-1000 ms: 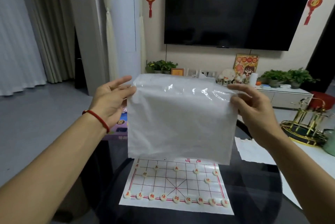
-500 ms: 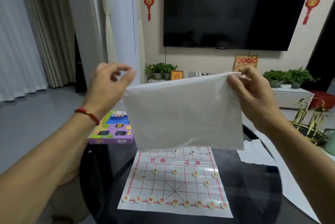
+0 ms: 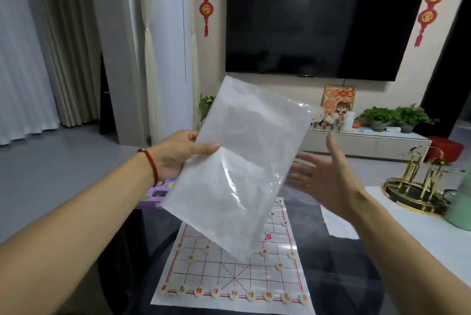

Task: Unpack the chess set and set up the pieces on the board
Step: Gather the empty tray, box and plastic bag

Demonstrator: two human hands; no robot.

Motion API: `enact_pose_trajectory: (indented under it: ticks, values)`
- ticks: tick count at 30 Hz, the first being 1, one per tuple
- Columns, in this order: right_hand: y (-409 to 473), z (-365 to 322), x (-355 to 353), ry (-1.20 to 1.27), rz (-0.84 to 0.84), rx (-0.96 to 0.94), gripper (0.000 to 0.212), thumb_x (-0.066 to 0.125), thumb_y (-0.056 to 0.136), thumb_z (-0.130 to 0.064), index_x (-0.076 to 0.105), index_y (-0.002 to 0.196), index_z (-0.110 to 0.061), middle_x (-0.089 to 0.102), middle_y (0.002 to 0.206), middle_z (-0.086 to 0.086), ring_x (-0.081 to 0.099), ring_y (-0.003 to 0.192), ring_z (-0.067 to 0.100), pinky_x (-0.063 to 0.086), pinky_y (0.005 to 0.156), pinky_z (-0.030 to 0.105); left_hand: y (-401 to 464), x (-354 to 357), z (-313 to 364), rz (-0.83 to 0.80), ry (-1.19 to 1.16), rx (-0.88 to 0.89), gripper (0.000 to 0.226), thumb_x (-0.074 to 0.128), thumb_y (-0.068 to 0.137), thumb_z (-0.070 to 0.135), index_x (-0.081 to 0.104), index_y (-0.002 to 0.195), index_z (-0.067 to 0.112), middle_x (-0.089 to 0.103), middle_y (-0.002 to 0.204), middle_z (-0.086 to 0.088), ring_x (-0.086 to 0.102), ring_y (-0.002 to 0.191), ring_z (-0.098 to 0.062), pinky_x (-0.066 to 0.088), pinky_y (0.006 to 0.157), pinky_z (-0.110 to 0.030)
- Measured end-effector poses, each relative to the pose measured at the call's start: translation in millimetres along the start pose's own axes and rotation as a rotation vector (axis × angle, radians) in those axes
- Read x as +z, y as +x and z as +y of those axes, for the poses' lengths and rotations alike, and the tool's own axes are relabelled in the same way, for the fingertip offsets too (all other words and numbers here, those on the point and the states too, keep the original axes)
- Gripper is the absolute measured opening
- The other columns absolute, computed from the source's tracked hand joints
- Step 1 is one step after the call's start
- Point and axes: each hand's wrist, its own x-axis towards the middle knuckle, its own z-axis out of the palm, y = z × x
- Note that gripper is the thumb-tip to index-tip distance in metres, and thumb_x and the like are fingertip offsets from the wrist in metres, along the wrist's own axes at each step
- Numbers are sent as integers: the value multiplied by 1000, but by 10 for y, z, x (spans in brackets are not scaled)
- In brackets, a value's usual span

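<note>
Red characters 相, 仕, 帥, 仕, 相 on near-row pieces [image 3: 234, 294], 兵 on pieces [image 3: 291, 254] further up the board [image 3: 254, 271]

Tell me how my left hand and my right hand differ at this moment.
The left hand grips the plastic bag by its edge, thumb on top; the right hand holds nothing, fingers spread beside it. The left wrist wears a red string bracelet; the right is bare. Both are raised above the chess board.
</note>
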Motion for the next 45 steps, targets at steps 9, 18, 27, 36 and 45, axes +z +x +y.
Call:
enact_pose_trajectory:
  ticks: [9, 18, 27, 36, 45]
  values:
    - [80, 499, 495, -256, 99, -150, 37, 72, 91, -17, 60, 126, -16, 74, 113, 8, 73, 100, 29, 61, 87, 44, -151, 45, -490, -4, -155, -172, 28, 63, 94, 14, 67, 117, 0, 74, 109, -18, 75, 86, -27, 61, 64, -32]
    - [-38, 503, 310, -131, 29, -194, 26, 67, 95, -17, 56, 118, -14, 73, 108, 23, 61, 97, 59, 40, 94, 77, -230, -36, -622, -21, -124, 25, 38, 64, 87, 3, 63, 125, 0, 69, 121, -21, 68, 108, -35, 55, 94, -46]
    - [-183, 487, 217, -16, 29, -191, 43, 55, 87, 17, 74, 62, -12, 72, 114, 10, 70, 90, 27, 60, 72, 43, -290, 15, -652, -82, -278, -65, 46, 32, 84, -23, 75, 79, -8, 74, 104, -19, 74, 80, -23, 60, 62, -29]
    - [-124, 283, 410, -277, -40, -242, 32, 53, 93, 15, 65, 67, 0, 71, 109, 14, 69, 87, 24, 58, 71, 35, -220, 312, -317, -466, 497, -152, 46, 73, 84, 41, 65, 125, 22, 72, 118, -3, 72, 100, -22, 57, 82, -32]
    - [-230, 986, 230, 334, -151, 224, 97, 30, 85, -87, 56, 142, -14, 59, 141, 16, 55, 131, 37, 35, 115, 58, -332, 490, -701, -204, -86, -118, 28, 64, 93, 8, 66, 121, 4, 70, 120, -19, 69, 106, -34, 57, 92, -43]
